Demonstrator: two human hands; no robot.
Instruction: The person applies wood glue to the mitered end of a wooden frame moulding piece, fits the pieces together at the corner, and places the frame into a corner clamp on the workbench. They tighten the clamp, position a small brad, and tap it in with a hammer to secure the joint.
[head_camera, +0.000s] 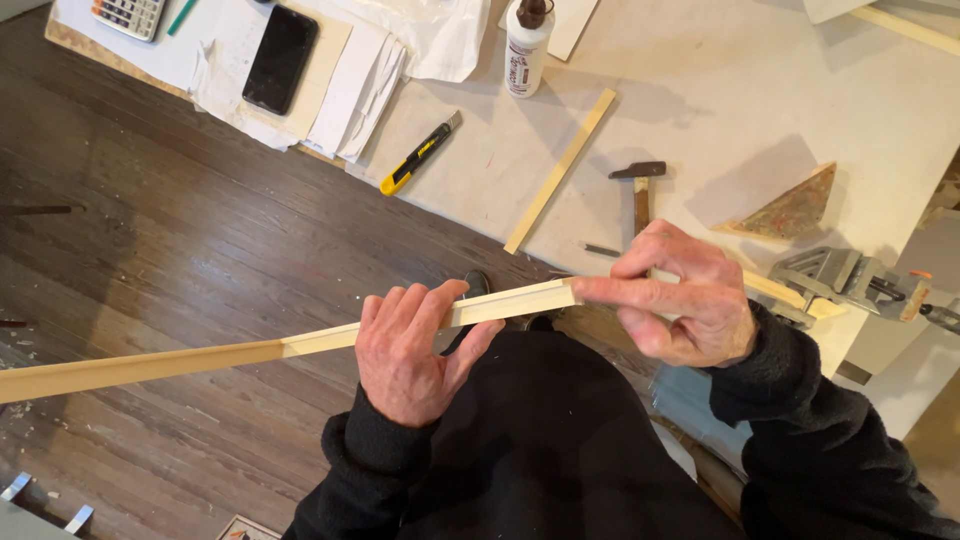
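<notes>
A long pale wooden moulding strip (200, 356) runs from the left edge to the middle of the head view, held level over the floor in front of my body. My left hand (412, 352) wraps around it near its right end. My right hand (680, 298) touches that cut end with the index finger stretched along it and the thumb underneath. Both sleeves are black.
On the white worktable (720, 110) lie a shorter wooden strip (560, 170), a hammer (640, 185), a yellow utility knife (418, 155), a glue bottle (526, 45), a triangular offcut (795, 208) and a metal corner clamp (845, 280). A phone (280, 58), papers and a calculator (128, 15) sit at far left.
</notes>
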